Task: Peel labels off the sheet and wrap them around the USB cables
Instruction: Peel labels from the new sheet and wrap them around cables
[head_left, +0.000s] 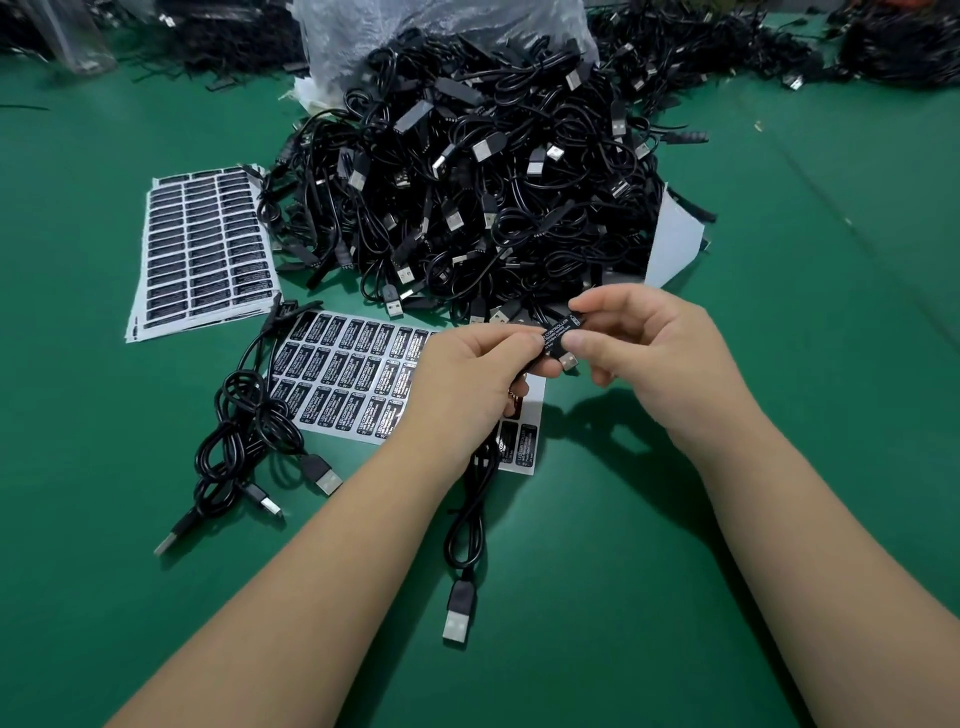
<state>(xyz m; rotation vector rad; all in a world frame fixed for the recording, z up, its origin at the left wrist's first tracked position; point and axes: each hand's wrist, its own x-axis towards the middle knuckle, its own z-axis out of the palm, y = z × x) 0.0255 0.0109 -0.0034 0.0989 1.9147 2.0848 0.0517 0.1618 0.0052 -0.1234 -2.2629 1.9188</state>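
- Pinched between the thumb and fingers of both the left hand (470, 376) and the right hand (641, 348) is a black label (558, 332), held above the green table (779, 260) against a black USB cable (467, 499)
- A silver USB plug (569, 360) is seen just below the label, and the cable's other plug (457, 613) lies on the table near the forearms
- Both wrists are raised, with the fingers curled inward toward each other
- "LED CONTROLLER" is printed in white on the label; the smaller lines cannot be read
- The same words are repeated on the label sheet (343, 364) under the left hand
- A stack of sheets (202, 244) lies left of the cable pile (467, 182)
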